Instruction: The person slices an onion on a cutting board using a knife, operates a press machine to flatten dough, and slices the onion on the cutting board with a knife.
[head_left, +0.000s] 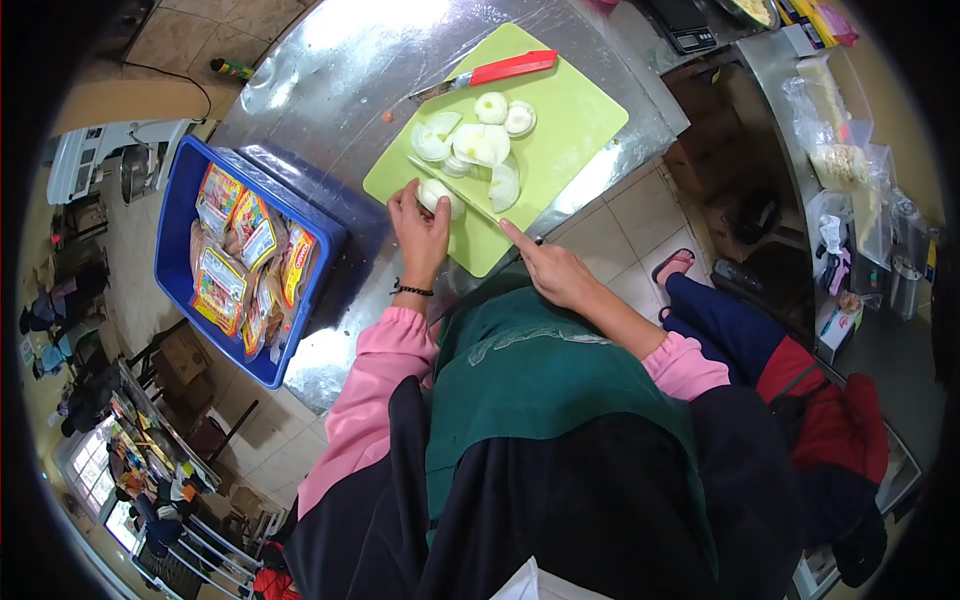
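My left hand (420,232) has its fingers closed round a peeled white onion (438,197), pressed to a light green cutting board (575,115). In my right hand (552,270) is a knife, its thin blade (478,203) lying across the board just beside the onion. My index finger stretches along the knife, and its handle is mostly hidden by my hand. Beyond the blade lie several cut onion pieces (482,145). A second knife with a red handle (513,67) rests at the board's far edge.
On the metal table (320,110), left of the board, stands a blue bin (270,375) with several printed plastic packages (222,285). A small brown scrap (387,116) lies near the board. At right, another person in a red and navy jacket (850,430) is close by. A scale (692,38) sits at the far right.
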